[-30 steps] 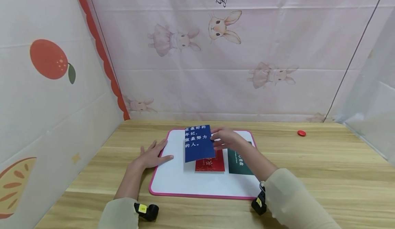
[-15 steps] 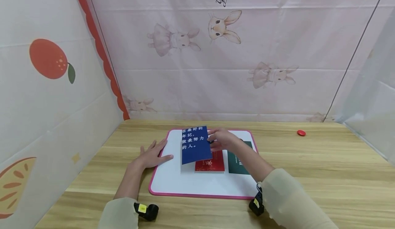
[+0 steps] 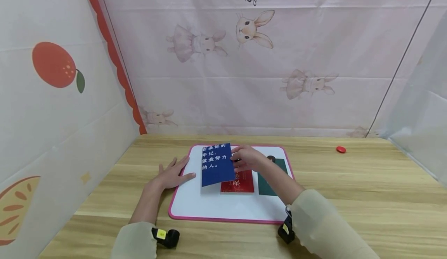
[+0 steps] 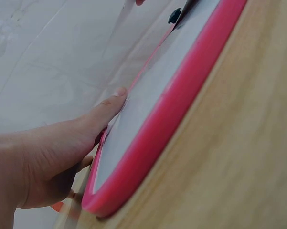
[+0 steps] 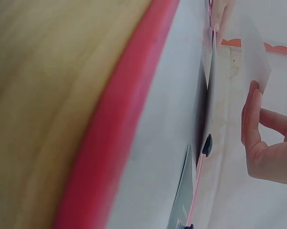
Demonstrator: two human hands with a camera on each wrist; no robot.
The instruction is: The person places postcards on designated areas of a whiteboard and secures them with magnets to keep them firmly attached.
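A blue card (image 3: 218, 170) with white writing is pinched at its right edge by my right hand (image 3: 248, 159). It hangs tilted above a pink-rimmed whiteboard (image 3: 223, 208), partly over a red card (image 3: 241, 185) on the board. In the right wrist view, the fingertips (image 5: 254, 87) meet the lifted card (image 5: 253, 52), seen from its pale side. My left hand (image 3: 172, 175) rests at the board's left rim, fingers spread, thumb lying over the white surface. To the right on the board lies a green card (image 3: 267, 185), partly hidden by my right forearm.
A dark round magnet (image 3: 271, 158) sits at the green card's top edge. Another dark magnet (image 5: 207, 145) shows in the right wrist view. A small red disc (image 3: 341, 149) lies on the wooden table (image 3: 366, 197) at the far right. Printed cloth walls stand behind and beside the table.
My right hand has moved left and slightly down with the blue card, baring more of the red card and the magnet by the green card. The left hand has stayed put.
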